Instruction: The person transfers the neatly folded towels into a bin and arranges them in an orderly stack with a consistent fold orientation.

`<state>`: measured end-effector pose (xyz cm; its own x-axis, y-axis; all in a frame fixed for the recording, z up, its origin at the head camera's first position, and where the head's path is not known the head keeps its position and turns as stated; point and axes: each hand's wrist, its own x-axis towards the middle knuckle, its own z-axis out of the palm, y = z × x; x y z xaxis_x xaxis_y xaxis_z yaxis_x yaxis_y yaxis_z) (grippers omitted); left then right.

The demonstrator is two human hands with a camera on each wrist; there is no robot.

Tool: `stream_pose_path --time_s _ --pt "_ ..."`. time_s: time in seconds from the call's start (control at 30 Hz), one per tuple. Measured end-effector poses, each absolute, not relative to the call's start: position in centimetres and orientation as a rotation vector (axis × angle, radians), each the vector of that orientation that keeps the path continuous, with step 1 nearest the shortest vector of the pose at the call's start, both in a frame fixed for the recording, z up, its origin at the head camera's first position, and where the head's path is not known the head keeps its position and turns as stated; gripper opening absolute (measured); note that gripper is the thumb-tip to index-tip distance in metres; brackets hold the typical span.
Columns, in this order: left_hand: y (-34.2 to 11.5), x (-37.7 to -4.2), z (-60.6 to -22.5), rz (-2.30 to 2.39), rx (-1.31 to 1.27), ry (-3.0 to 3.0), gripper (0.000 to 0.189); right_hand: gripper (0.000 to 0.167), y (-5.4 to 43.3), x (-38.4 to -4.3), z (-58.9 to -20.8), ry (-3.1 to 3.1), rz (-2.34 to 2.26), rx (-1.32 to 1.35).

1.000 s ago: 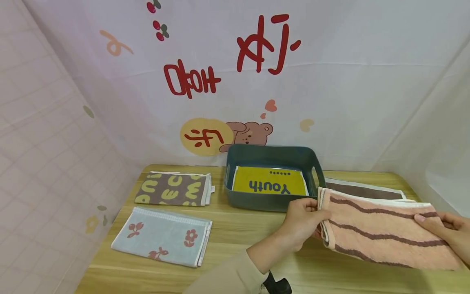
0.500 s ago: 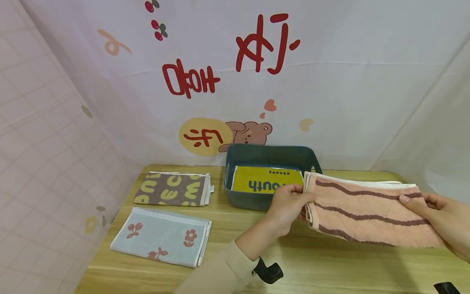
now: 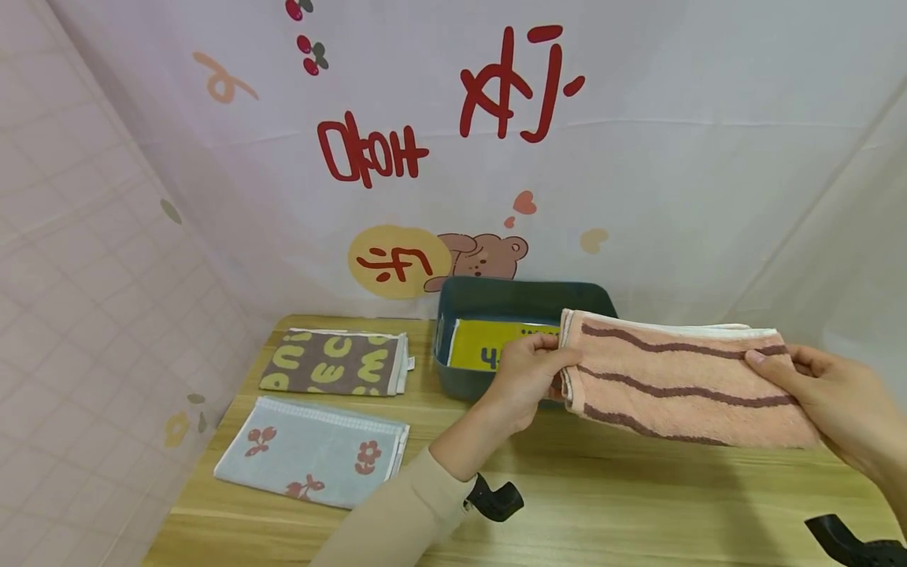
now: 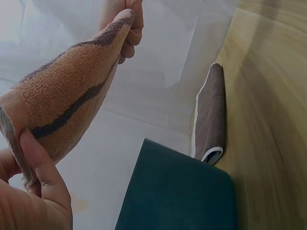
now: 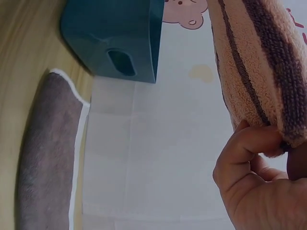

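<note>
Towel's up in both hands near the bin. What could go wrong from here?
1. The striped towel hangs between the left hand and right hand, its middle unsupported; if either grip slips, its folds might open.
2. If it goes into the bin, it may snag on the rim.
3. In the head view, towel and left hand hide part of the bin and yellow towel, so misplacement could be missed.

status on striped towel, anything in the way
Left grip, right grip: pinching opposite ends of striped towel. Towel folded, off table. Nothing visibly blocking; yellow towel in bin.
</note>
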<state>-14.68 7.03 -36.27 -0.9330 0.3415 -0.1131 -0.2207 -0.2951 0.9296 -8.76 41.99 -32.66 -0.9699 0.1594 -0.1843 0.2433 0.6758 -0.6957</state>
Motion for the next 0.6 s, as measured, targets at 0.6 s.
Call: stream_pose_path --time_s 0.6 --pt "4.0 -17.5 -34.7 2.323 0.13 1.652 0.02 0.084 38.3 -12.1 -30.1 2.73 -1.28 0.226"
